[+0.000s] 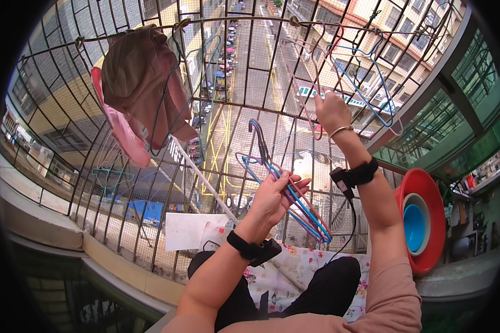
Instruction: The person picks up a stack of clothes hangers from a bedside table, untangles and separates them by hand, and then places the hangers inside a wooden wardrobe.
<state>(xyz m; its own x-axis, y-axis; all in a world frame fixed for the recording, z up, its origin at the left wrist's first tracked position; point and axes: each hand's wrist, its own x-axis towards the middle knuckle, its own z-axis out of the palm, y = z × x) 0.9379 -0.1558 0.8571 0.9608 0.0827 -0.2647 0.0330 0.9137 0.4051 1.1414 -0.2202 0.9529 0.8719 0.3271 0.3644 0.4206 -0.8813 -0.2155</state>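
Note:
My left hand [271, 200] is closed around a bundle of several blue, purple and pink clothes hangers [304, 208], their hooks pointing up. Raised to the right, my right hand [332, 109] grips the side of a pinkish hanger [315, 62] below the horizontal rod [241, 18]. Beside it a blue hanger [377, 68] hangs from the rod. On the left hang a brownish-pink garment [146, 83] and dark green hangers [206, 66]. A pink item [123, 129] hangs lower, behind the garment.
A metal window grille [250, 104] stands before me, with a street far below. A white pole [204, 179] slants behind my left forearm. Nested red [435, 220], grey and blue basins stand at the right. Under my legs lies a floral cloth [308, 258], near white sheets [183, 231].

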